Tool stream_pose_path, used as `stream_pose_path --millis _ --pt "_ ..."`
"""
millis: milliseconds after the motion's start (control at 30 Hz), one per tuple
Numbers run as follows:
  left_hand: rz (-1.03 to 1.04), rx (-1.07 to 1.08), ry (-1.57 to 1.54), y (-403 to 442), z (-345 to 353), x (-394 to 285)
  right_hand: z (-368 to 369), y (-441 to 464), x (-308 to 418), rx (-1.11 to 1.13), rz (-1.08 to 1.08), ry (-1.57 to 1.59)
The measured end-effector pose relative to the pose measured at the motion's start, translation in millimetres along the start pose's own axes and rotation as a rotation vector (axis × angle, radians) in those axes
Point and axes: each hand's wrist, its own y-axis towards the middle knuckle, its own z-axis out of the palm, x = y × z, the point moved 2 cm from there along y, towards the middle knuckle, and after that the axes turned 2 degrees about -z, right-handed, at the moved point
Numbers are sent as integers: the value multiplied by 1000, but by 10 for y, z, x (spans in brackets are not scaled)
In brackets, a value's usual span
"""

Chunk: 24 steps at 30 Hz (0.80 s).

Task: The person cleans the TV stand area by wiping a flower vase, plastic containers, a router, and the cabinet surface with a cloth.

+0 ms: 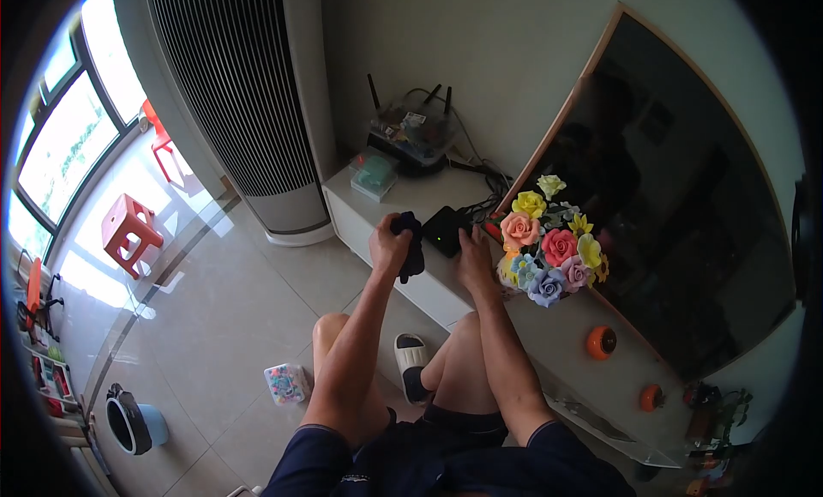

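Left hand [390, 242]: grip closed round bunched dark fabric cloth [412, 250].
Right hand [475, 257]: fingers at 3 o'clock edge of flat black box [446, 226] with green light [440, 238]; can't tell if pinching.
Black box: over low white counter [407, 198], at cloth's 2 o'clock.
Cloth work: looks like wiping the box.
Next cloth move: likely calls for steadying box, cloth onto its top.

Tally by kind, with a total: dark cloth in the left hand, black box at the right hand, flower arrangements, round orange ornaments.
Dark cloth: 1
Black box: 1
Flower arrangement: 1
Round orange ornaments: 2
Total: 5
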Motion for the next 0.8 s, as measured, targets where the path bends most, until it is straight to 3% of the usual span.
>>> stream_pose_path --millis 200,467,667,733,800 --pt "-8 -39 53 49 286 126 77 3 1 157 25 96" --pt "78 -100 78 -205 489 115 -9 -29 75 199 -7 11" --pt "112 -57 140 -444 622 153 -108 -64 169 43 40 137" --pt "103 -15 134 -521 646 135 116 -24 74 25 13 17" --pt "104 28 124 -589 653 129 296 2 28 11 65 167"
